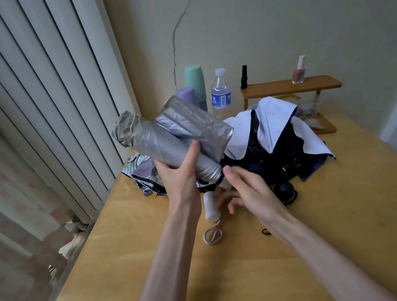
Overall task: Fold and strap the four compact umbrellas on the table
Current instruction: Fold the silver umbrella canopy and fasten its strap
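Above the far-left part of the table, your left hand grips the silver umbrella around its lower shaft, thumb across the near side. The umbrella is raised clear of the surface and tilted, its gathered tip pointing far-left. One flap of silver canopy stands loose from the roll; the rest is wound close.

Your right hand sits just right of the umbrella's lower end with fingers loosely spread and nothing held. It is blurred, so contact with the umbrella cannot be confirmed.

Below both hands, a white handle lies on the table with a pale loop strap at its near end; which umbrella it belongs to cannot be told. A navy and white umbrella lies unfolded to the right, with a black handle just near of it. A patterned umbrella lies unfolded under the silver one.

Along the far wall stand a green cup, a purple cup, a water bottle and a wooden shelf.
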{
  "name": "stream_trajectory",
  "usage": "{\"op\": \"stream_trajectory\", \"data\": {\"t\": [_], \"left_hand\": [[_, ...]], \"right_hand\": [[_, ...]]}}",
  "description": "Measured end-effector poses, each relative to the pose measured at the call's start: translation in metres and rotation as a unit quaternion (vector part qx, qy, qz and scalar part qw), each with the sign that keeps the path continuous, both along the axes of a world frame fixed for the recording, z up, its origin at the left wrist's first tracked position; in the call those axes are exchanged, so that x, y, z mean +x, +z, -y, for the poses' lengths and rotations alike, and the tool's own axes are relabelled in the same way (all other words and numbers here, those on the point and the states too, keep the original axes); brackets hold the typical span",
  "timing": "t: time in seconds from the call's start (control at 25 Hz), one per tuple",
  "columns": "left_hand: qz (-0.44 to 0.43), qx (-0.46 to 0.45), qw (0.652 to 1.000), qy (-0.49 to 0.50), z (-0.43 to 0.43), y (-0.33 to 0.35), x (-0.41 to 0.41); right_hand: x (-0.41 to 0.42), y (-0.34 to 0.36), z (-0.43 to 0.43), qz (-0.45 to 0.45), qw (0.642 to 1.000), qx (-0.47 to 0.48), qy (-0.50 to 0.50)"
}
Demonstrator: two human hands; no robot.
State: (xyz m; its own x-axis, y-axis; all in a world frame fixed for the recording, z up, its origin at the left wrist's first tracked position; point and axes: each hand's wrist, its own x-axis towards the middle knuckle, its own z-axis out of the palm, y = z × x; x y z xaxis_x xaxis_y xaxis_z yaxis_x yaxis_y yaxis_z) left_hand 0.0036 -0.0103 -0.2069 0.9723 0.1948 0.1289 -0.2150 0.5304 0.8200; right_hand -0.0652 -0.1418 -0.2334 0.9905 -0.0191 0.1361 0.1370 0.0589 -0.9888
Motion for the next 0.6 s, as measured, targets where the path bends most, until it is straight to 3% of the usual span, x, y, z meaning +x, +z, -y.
{"op": "stream_trajectory", "data": {"t": [0.2, 0.4, 0.6], "left_hand": [[0.004, -0.018, 0.999, 0.027, -0.002, 0.006, -0.002], [-0.001, -0.048, 0.999, -0.019, -0.003, 0.012, -0.003], [-0.013, -0.032, 0.999, 0.029, -0.002, 0.009, -0.001]], "right_hand": [[-0.001, -0.001, -0.001, 0.029, 0.999, -0.013, -0.014], [-0.001, 0.004, 0.0, -0.03, 0.999, 0.025, 0.027], [0.002, -0.001, -0.003, -0.002, 1.0, 0.025, -0.008]]}}
